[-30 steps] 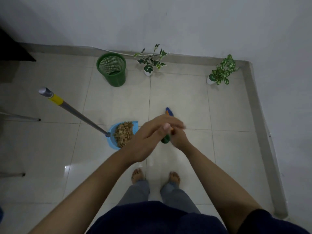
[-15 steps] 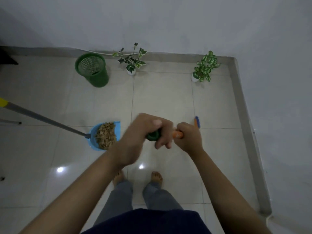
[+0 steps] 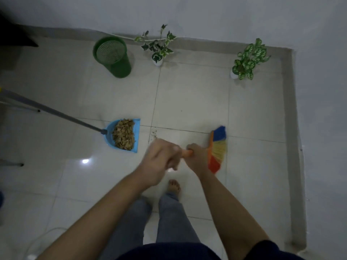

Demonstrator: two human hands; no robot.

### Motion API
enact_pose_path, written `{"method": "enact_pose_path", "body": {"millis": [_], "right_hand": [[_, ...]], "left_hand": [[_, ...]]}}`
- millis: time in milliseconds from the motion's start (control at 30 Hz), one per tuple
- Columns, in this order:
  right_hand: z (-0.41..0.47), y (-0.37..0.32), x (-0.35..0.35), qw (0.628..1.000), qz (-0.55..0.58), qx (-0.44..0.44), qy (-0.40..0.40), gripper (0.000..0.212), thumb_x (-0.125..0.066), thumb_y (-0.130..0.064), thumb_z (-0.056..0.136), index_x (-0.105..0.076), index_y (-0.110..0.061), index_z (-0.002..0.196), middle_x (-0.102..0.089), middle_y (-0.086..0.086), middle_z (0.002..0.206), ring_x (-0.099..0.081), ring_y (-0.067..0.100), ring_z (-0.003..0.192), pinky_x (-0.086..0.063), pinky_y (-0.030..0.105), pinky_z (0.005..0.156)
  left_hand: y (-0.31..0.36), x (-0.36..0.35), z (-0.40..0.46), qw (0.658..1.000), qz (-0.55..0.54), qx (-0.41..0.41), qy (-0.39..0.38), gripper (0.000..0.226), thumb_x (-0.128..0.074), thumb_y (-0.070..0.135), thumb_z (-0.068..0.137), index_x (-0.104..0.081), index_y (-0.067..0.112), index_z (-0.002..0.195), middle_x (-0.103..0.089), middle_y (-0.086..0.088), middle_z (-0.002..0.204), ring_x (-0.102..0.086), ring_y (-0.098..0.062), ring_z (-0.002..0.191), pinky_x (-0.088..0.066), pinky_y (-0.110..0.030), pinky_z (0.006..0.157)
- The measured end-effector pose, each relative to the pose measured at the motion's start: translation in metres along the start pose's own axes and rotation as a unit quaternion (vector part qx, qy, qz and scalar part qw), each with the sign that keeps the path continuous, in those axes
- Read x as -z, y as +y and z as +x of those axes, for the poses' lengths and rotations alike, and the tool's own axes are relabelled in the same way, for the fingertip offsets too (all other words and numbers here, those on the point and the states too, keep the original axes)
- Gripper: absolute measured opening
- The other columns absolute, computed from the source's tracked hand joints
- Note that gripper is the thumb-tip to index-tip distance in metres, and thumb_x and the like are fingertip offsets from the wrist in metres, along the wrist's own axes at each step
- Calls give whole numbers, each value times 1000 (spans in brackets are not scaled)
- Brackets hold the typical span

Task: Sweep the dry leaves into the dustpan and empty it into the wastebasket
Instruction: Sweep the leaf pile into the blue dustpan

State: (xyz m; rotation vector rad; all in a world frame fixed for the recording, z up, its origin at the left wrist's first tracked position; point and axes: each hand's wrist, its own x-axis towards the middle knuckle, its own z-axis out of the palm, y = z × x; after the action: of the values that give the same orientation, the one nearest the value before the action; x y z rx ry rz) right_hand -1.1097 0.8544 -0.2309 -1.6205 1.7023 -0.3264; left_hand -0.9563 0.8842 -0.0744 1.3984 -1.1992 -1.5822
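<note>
A blue dustpan (image 3: 138, 136) stands on the tiled floor at centre left, filled with dry brown leaves (image 3: 124, 134); its long grey handle (image 3: 52, 111) rises to the left with nobody holding it. Both hands grip the orange handle (image 3: 186, 153) of a broom: my left hand (image 3: 159, 158) nearer me, my right hand (image 3: 197, 156) just behind the broom's multicoloured bristles (image 3: 217, 147), which point right. A few leaf crumbs (image 3: 154, 134) lie on the floor right of the dustpan. The green mesh wastebasket (image 3: 112, 55) stands at the back near the wall.
Two small potted plants stand along the back wall, one (image 3: 158, 46) beside the wastebasket and one (image 3: 246, 61) near the right corner. A raised grey kerb (image 3: 291, 128) runs along the right side. Thin metal legs (image 3: 20, 109) show at the left edge. My bare foot (image 3: 174, 186) is below the hands.
The broom has swung to the right, so its bristles now show fully right of my hands. The view has shifted; the dustpan with leaves has not moved.
</note>
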Motion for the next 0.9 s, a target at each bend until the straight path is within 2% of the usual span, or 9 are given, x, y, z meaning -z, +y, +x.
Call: {"method": "enact_pose_path", "body": {"millis": [67, 133, 200, 300, 400, 500, 600, 667, 900], "right_hand": [[7, -48, -17, 998, -11, 33, -55, 13, -58, -8, 73, -61, 1, 64, -65, 15, 69, -50, 19, 62, -31, 20, 56], [19, -78, -21, 994, 25, 76, -79, 13, -58, -9, 71, -61, -2, 60, -64, 14, 64, -53, 21, 59, -44, 37, 56], [24, -94, -16, 988, 27, 136, -60, 14, -60, -9, 68, -58, -3, 55, -61, 12, 57, -53, 21, 54, -47, 37, 52], [33, -102, -2, 972, -14, 234, 5, 21, -67, -11, 70, -56, -7, 52, -59, 8, 50, -45, 12, 46, -40, 23, 46], [64, -89, 8, 964, -83, 252, 22, 28, -68, -5, 68, -49, -13, 48, -56, 8, 46, -41, 12, 44, -23, 11, 47], [89, -79, 9, 968, -94, 210, -98, 43, -68, 1, 70, -37, -25, 54, -55, 5, 58, -50, 19, 57, -29, 15, 51], [85, -93, -10, 926, -193, 178, -270, 28, -45, -27, 87, -40, -28, 59, -49, -4, 70, -47, 12, 71, -34, 10, 56], [72, -115, -31, 896, -234, 218, -309, 32, -42, -34, 87, -58, -13, 68, -61, 6, 81, -56, 20, 79, -38, 26, 71], [9, -163, -91, 843, -188, 307, -400, 30, -53, -20, 83, -45, -12, 55, -50, 4, 58, -48, 16, 60, -33, 28, 53]], "left_hand": [[36, 17, -6, 994, 13, -104, 3, 42, -38, 26, 82, -40, 15, 41, -45, 13, 41, -43, -17, 40, -39, -24, 54], [67, 37, -16, 988, 7, -152, 19, 40, -32, 19, 82, -39, 23, 42, -41, 17, 43, -37, -22, 37, -35, -24, 52], [83, 47, -26, 976, 19, -214, 36, 40, -30, 17, 81, -36, 21, 42, -38, 16, 43, -36, -21, 36, -33, -26, 50], [87, 46, -34, 964, 12, -255, 71, 40, -34, 20, 84, -36, 19, 44, -36, 8, 42, -38, -19, 37, -34, -28, 50], [59, 31, -19, 967, -35, -209, 140, 39, -32, 21, 82, -39, 32, 45, -40, 14, 42, -36, -25, 39, -33, -36, 48], [27, 11, -8, 976, -33, -123, 174, 36, -36, 27, 79, -47, 32, 46, -42, 12, 43, -35, -32, 42, -32, -46, 49], [15, 15, -12, 968, -51, -87, 230, 36, -37, 29, 75, -39, 19, 41, -42, 9, 39, -38, -25, 44, -36, -36, 53], [17, 35, -28, 957, -52, -97, 269, 36, -36, 27, 72, -34, 17, 37, -40, 10, 37, -39, -19, 43, -40, -26, 56], [22, 80, -113, 945, -12, -113, 305, 41, -31, 25, 79, -38, 22, 39, -35, 3, 39, -38, -23, 40, -39, -29, 53]]}}
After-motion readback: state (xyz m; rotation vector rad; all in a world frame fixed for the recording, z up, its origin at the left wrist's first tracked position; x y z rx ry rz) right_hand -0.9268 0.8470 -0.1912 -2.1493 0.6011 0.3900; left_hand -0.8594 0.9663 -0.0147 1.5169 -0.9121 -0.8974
